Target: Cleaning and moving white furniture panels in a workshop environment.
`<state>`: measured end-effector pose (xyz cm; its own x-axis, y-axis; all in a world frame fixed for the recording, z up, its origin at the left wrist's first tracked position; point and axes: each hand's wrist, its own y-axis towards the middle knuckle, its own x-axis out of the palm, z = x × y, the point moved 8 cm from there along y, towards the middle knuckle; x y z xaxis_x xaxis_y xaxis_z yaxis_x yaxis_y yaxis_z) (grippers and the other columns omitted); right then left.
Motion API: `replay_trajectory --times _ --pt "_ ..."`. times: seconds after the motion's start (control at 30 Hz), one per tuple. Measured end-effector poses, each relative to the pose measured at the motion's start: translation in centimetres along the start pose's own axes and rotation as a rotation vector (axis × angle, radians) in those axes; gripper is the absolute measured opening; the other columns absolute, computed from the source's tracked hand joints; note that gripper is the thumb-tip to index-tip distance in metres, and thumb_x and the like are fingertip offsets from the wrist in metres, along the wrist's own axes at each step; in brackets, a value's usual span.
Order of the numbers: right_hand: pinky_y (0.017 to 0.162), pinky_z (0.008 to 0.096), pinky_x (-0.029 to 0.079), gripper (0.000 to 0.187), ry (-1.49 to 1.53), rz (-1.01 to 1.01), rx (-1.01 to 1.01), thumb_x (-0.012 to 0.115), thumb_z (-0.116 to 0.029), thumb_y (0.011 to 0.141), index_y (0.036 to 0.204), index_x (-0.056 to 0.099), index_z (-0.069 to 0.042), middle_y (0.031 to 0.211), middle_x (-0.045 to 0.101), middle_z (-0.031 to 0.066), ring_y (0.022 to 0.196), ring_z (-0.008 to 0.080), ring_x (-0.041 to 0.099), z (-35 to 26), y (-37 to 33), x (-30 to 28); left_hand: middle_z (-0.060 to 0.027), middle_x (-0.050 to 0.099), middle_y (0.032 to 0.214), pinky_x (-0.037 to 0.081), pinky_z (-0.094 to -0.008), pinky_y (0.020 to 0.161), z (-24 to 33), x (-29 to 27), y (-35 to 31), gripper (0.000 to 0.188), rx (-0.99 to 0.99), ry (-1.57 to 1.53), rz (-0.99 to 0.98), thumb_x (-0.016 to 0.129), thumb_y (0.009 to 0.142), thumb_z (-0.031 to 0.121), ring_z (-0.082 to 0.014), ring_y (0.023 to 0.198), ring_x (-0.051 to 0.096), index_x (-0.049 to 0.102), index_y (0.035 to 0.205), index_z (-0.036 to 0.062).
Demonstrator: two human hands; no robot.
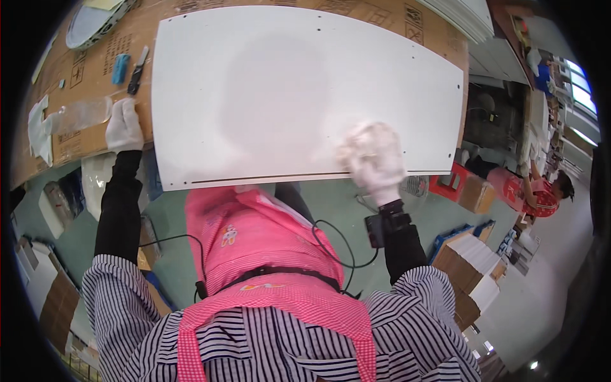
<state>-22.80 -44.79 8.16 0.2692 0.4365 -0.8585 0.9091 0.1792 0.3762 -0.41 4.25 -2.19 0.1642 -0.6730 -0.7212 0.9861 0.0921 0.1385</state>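
A large white panel with small dark holes along its edges lies flat in front of me on the cardboard. My right hand, in a white glove and blurred by motion, presses a bunched white rag on the panel near its front edge, right of the middle. Left of the panel, my left hand, also gloved, rests on the cardboard with its fingers drawn together; nothing shows inside them. Just beyond its fingertips lies a utility knife, with a small blue object beside it.
Printed cardboard covers the work surface. Clear plastic and a white glove lie at the left. A round container stands far left. Right of the table are a red stool and, farther off, another person. Stacked boards stand lower right.
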Motion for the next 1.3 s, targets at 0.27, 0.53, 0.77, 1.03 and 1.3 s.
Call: replay_trajectory --times 0.27,0.53,0.77,1.03,1.3 --pt "0.087 0.0502 0.051 0.036 -0.833 -0.294 1.18 0.051 -0.045 0.095 0.12 0.062 -0.021 0.109 0.07 0.0158 0.101 0.0423 0.065 29.8 -23.1 -19.6 -0.0124 0.066 0.089 0.051 -0.0361 0.078 2.4 1.3 0.6 0.027 0.113 0.153 0.03 0.053 0.101 0.029 -0.0252 0.081 0.066 0.065 0.099 0.0053" --pt "0.113 0.0471 0.033 0.061 -0.705 -0.003 0.563 0.058 -0.032 0.093 0.146 0.042 -0.006 0.146 0.045 0.0209 0.135 0.0369 0.04 18.9 -1.4 -0.7 -0.0163 0.067 0.082 0.051 -0.045 0.069 5.6 1.6 0.1 0.027 0.043 0.212 0.063 0.059 0.094 0.037 -0.0358 0.078 0.067 0.066 0.091 0.0112" --pt "0.112 0.0526 0.031 0.075 -0.114 -0.134 0.11 0.072 -0.034 0.08 0.145 0.044 -0.01 0.141 0.045 0.0224 0.132 0.0397 0.041 -9.1 18.8 16.4 -0.0119 0.066 0.071 0.051 -0.0432 0.066 4.8 -0.3 0.5 0.03 -0.138 0.212 -0.022 0.06 0.093 0.04 -0.0314 0.07 0.066 0.065 0.089 0.0104" --pt "0.109 0.0502 0.036 0.064 -0.006 -0.205 0.113 0.068 -0.018 0.078 0.139 0.05 -0.013 0.138 0.048 0.0221 0.128 0.0433 0.044 -11.5 26.4 21.2 -0.002 0.066 0.067 0.052 -0.0414 0.059 3.6 -1.0 0.4 0.042 -0.245 0.061 0.006 0.068 0.087 0.043 -0.0247 0.064 0.067 0.059 0.115 0.0127" --pt "0.113 0.0522 0.029 0.036 -0.266 0.006 -0.228 0.064 -0.017 0.081 0.117 0.066 -0.016 0.14 0.05 0.0169 0.133 0.0358 0.042 -22.9 36.7 20.1 -0.0066 0.066 0.065 0.052 -0.0384 0.057 3.9 -1.9 0.4 0.025 -0.115 0.003 0.061 0.07 0.087 0.037 -0.0261 0.061 0.067 0.068 0.084 0.0124"
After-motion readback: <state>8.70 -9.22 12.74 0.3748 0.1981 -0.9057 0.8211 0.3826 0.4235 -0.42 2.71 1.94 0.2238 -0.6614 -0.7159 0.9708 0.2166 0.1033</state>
